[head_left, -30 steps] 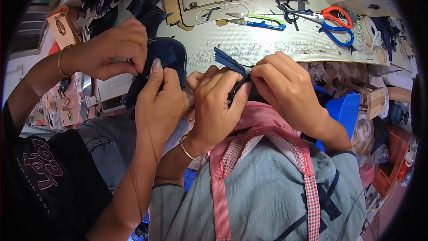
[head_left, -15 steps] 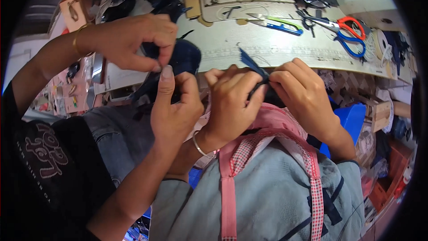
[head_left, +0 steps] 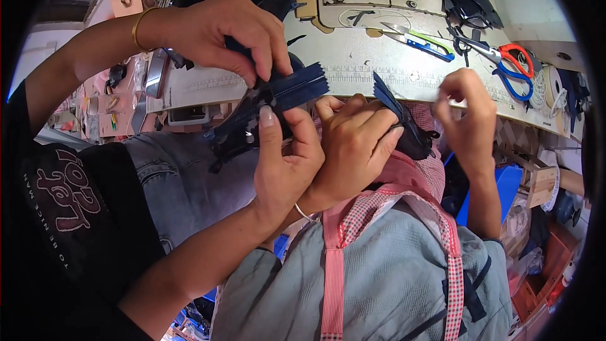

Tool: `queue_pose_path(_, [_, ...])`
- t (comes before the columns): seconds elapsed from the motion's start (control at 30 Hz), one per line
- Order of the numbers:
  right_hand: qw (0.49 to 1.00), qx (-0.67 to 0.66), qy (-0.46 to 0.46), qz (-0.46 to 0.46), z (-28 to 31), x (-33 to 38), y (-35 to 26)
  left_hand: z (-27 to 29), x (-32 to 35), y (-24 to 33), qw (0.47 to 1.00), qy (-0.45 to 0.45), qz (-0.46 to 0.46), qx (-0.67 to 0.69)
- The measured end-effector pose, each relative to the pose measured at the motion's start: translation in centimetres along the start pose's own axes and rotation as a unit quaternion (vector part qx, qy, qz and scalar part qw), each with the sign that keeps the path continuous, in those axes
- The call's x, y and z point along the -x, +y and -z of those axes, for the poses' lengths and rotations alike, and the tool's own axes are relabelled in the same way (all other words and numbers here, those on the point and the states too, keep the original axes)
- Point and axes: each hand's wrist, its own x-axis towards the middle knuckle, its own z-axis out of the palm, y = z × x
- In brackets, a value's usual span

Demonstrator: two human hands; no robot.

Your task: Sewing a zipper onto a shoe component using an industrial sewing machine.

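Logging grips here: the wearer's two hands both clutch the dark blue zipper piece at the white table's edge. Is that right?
Not quite. In the head view only the left hand clutches the dark blue zipper piece at the white table's edge; the right hand is off it, fingers pinched just beside.

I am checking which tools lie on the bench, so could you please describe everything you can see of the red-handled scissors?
The red-handled scissors lie flat on the pale worktop at its far right, next to scissors with blue handles. The loops are bright red and look like plastic; the grey metal blades point left toward a dark bundle, seemingly shut. No hand touches them; the right hand hovers nearer the bench edge, below them in the picture.
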Motion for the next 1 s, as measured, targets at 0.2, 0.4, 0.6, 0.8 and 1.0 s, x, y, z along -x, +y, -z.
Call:
queue_pose_path(0.2, [0.974, 0.132, 0.17, -0.069, 5.7, 0.2, 4.7, 0.2, 0.9, 0.0, 0.999, 0.013, 0.021, 0.038])
queue_pose_path(0.4, [0.944, 0.307, 0.111, -0.044, 6.4, 0.4, 2.9, 1.1, 1.2, -1.5, 0.993, -0.009, 0.03, 0.112])
queue_pose_path(0.6, [0.998, -0.054, -0.016, -0.007, 1.8, 1.5, -1.4, -4.9, -2.4, -1.5, 0.984, -0.038, 0.032, 0.169])
queue_pose_path(0.8, [0.993, -0.075, -0.046, 0.075, 1.0, 0.5, -2.6, -5.6, -2.5, -0.7, 0.985, -0.027, 0.042, 0.163])
queue_pose_path(1.0, [0.982, -0.025, -0.1, 0.16, 1.2, -0.8, -2.0, -5.9, -2.5, -0.3, 0.996, -0.053, -0.034, 0.063])
